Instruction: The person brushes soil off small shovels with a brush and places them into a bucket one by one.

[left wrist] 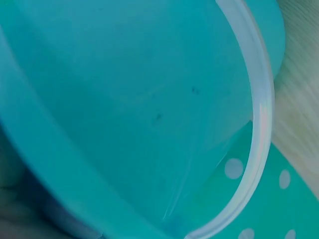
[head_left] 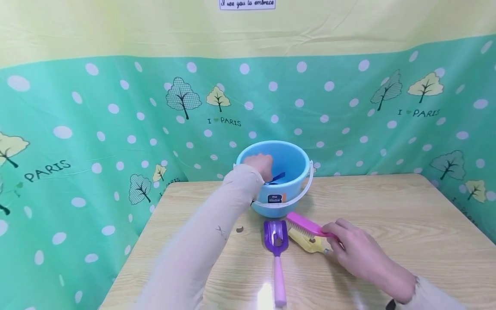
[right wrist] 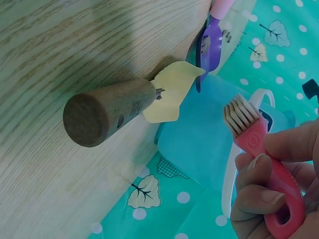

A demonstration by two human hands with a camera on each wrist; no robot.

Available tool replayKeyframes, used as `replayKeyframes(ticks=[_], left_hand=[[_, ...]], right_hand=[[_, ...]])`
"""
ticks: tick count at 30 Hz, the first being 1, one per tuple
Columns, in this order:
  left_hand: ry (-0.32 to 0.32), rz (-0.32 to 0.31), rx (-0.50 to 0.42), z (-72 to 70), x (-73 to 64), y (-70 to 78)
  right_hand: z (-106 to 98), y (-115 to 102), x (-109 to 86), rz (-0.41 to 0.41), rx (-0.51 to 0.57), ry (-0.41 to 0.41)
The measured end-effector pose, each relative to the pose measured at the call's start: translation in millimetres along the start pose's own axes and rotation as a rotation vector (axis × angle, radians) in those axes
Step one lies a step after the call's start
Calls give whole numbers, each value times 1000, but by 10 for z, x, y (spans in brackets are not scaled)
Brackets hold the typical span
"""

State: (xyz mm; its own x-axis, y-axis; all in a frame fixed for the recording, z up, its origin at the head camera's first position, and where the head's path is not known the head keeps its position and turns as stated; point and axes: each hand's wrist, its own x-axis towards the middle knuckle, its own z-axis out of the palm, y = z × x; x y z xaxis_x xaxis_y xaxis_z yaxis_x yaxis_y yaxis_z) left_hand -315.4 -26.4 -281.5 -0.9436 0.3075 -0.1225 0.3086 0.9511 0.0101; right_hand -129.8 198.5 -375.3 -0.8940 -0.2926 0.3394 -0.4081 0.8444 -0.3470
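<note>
My left hand [head_left: 260,165] reaches over the near rim into the light blue bucket [head_left: 288,189]. Close beside it inside is a dark blue strip-shaped thing [head_left: 277,177]; the fingers are mostly hidden, so a grip on it cannot be made out. In the left wrist view the bucket wall [left wrist: 134,99] fills most of the picture. My right hand [head_left: 358,247] grips a pink brush [head_left: 306,224] by its handle. Its pale bristles [right wrist: 241,115] hang over a yellow scoop [head_left: 306,241] with a wooden handle [right wrist: 112,112]. A small brown piece [head_left: 312,240] lies in that scoop.
Left of the yellow scoop lies a purple scoop [head_left: 276,230] with a pink handle [head_left: 280,280] and a brown piece in it. Another brown piece [head_left: 240,229] lies on the wooden table [head_left: 387,206]. A white handle [head_left: 308,183] hangs on the bucket. Patterned cloth [head_left: 329,107] stands behind.
</note>
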Motion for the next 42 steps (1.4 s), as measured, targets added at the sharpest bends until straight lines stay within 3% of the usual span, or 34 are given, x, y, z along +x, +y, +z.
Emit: replayKeyframes(ticks=[7, 14, 20, 25, 34, 42], left_hand=[[-26, -48, -66, 31, -8, 26], [-8, -30, -73, 13, -67, 36], [-19, -22, -142, -4, -69, -39], [46, 25, -184, -68, -139, -114], [118, 119, -196, -94, -393, -188], [274, 197, -198, -17, -612, -243]], right_hand=[[-5, 12, -5, -24, -6, 27], [-15, 36, 0, -35, -12, 42], [-35, 73, 6, -26, -3, 43], [-60, 100, 3, -29, -3, 54], [-91, 136, 6, -32, -10, 69], [-96, 155, 10, -57, -22, 85]])
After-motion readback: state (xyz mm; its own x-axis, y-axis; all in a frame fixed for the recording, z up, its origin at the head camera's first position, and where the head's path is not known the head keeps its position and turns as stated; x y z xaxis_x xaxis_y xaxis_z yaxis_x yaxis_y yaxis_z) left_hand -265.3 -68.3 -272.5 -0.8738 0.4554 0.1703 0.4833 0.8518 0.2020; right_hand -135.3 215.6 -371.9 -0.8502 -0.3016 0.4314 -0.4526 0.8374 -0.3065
